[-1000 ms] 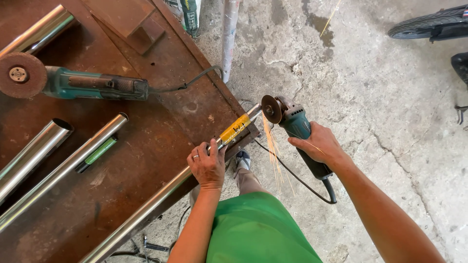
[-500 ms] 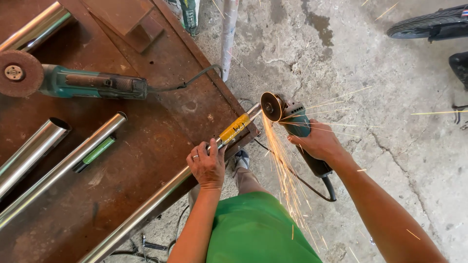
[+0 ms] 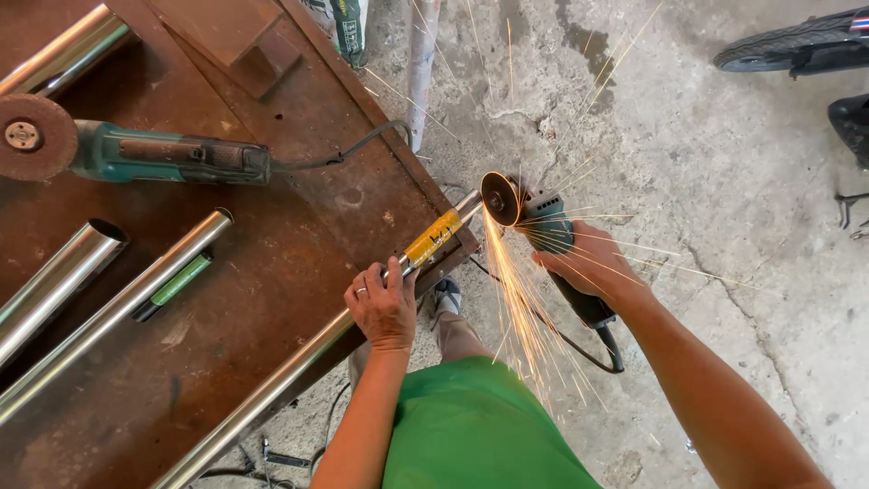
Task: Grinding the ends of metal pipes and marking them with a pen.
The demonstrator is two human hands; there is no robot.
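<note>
A long shiny steel pipe lies along the near edge of the rusty brown workbench, with a yellow label near its far end. My left hand presses down on the pipe just below the label. My right hand grips a teal angle grinder. Its disc touches the pipe's end past the bench corner. Sparks stream down toward my green clothing and fan out over the floor.
A second teal grinder with a brown disc lies on the bench, its cord trailing off the edge. Several more steel pipes and a green marker lie at left. Cracked concrete floor is at right, with a tyre at top right.
The spark stream has grown, from a thin trickle to a wide fan spraying down and outward. Both hands, the pipe and the grinder stay in place.
</note>
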